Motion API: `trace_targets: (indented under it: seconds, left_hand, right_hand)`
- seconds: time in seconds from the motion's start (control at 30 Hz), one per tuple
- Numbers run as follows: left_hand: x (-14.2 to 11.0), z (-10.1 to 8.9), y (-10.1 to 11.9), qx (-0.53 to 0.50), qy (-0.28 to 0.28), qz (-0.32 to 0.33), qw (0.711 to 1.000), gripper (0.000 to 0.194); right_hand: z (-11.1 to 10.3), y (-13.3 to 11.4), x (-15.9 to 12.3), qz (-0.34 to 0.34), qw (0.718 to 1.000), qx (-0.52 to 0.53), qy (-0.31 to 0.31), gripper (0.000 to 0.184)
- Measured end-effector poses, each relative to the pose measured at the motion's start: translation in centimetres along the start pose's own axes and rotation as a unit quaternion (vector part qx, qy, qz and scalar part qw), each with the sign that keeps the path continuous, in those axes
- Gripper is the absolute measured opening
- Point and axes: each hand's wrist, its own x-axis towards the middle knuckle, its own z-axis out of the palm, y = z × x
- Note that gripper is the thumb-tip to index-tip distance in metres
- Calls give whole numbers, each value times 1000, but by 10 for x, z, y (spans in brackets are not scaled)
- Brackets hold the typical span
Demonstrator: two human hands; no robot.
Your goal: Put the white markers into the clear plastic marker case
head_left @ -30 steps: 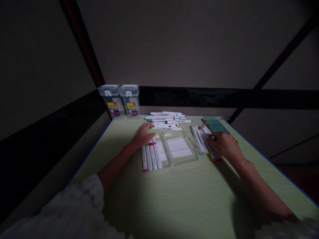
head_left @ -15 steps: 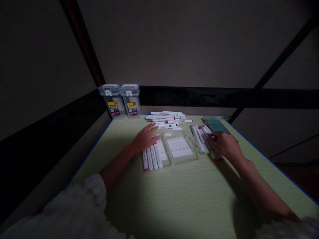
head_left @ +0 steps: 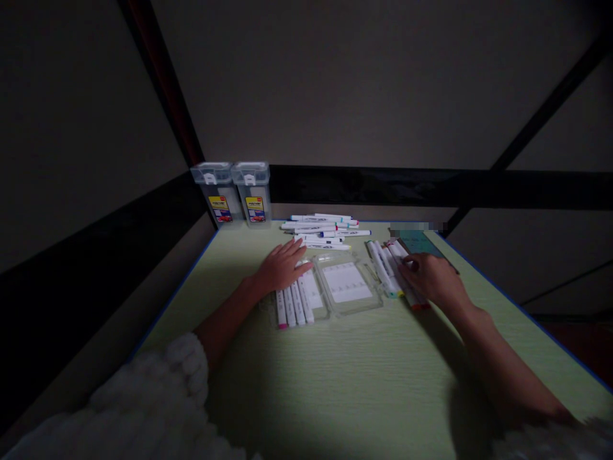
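Observation:
My left hand (head_left: 282, 267) lies with fingers stretched out over the upper ends of several white markers (head_left: 295, 304), which sit side by side in the left half of an open clear plastic case (head_left: 345, 313). A white card (head_left: 347, 282) shows in the case's right half. At the right, my right hand (head_left: 431, 276) is closed, thumb and fingertips pinching a white marker (head_left: 398, 254) in a row on the table. Beside it are more white markers (head_left: 382, 267) with coloured ends. Part of the row is hidden under the right hand.
Two clear lidded boxes (head_left: 253, 198) with yellow labels stand at the back left. Behind the case lies a loose pile of white markers (head_left: 316, 229). A green flat object (head_left: 421, 243) rests at the right by the blue table edge (head_left: 531, 319). A wall rises behind.
My left hand has shifted very slightly right over the markers in the case. My right hand stays at the right-hand row, and the markers look unmoved.

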Motion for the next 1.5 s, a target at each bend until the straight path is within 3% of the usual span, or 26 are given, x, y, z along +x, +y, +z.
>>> trace_targets:
  seconds: [0.43,0.73,1.13,1.5]
  left_hand:
    - [1,3,-18,39,22,5,999,52]
    - [0,-1,-12,85,18,5,996,52]
    - [0,0,-13,57,64,29,996,45]
    - [0,-2,-10,59,43,22,997,42]
  right_hand:
    - [0,0,-1,7,1000,-7,-6,34]
    - [0,1,0,8,1000,-17,-17,34]
    - [0,-2,-1,2,999,-22,-32,32]
    - [0,-2,-1,0,999,-19,-26,33]
